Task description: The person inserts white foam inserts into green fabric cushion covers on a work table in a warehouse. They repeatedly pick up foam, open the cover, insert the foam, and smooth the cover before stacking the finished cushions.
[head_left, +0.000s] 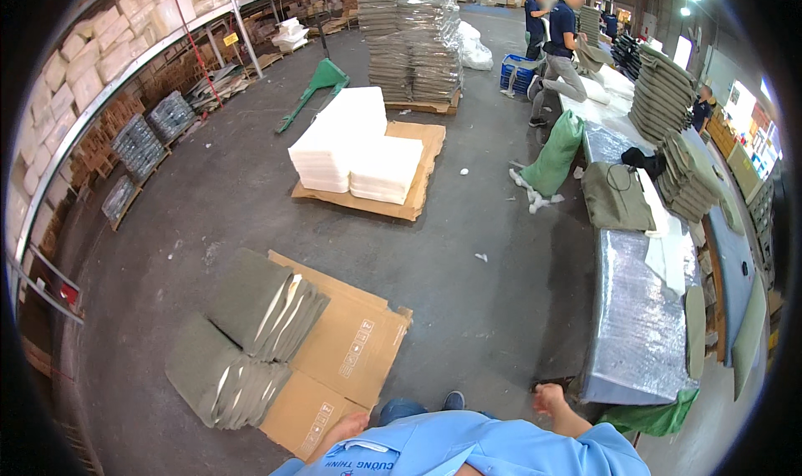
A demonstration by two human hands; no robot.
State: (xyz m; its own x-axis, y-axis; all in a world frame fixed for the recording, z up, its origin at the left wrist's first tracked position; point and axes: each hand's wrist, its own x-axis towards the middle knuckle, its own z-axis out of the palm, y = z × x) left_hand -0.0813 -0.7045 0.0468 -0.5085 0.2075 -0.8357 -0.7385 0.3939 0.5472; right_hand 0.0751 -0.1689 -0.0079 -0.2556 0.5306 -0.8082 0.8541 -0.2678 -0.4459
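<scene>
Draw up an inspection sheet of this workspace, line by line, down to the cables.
Surface: dark grey floor; plastic-covered table on the right.
Main things: two piles of dark green pads on flattened cardboard, front left.
Clutter: white scraps on the floor; white stuffing at the foot of a green sack.
Hands: left hand at the cardboard's near edge, right hand by the table's near corner; contact and grip unclear.
Cables: a thin dark loop, possibly a cord, on a folded green cloth on the table.
Surroundings: white foam stack, green pallet jack, tall wrapped stack, co-workers beyond.
</scene>
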